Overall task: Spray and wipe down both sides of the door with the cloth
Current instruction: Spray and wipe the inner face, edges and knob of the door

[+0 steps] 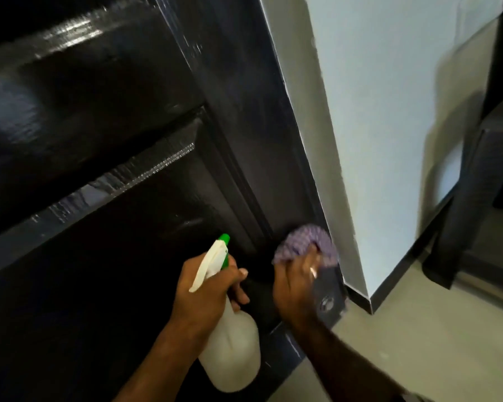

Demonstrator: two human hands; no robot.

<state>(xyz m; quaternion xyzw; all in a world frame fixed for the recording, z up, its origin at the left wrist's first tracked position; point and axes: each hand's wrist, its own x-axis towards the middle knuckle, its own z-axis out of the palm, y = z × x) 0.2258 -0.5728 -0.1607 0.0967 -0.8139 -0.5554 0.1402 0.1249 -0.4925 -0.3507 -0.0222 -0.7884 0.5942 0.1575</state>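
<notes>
A glossy black panelled door [122, 158] fills the left and middle of the head view. My left hand [206, 291] grips the neck of a white spray bottle [230, 352] with a green and white trigger head, its nozzle pointing up at the door. My right hand [296, 288] presses a bunched purple cloth [305, 242] against the door's right stile, low down near the floor. A ring shows on one finger of that hand. A small metal fitting [327, 303] sits on the door just right of that hand.
A pale wall corner [389, 140] with a dark skirting board stands right beside the cloth. Beige floor [418, 343] spreads at lower right. A dark piece of furniture [488, 175] stands at the far right.
</notes>
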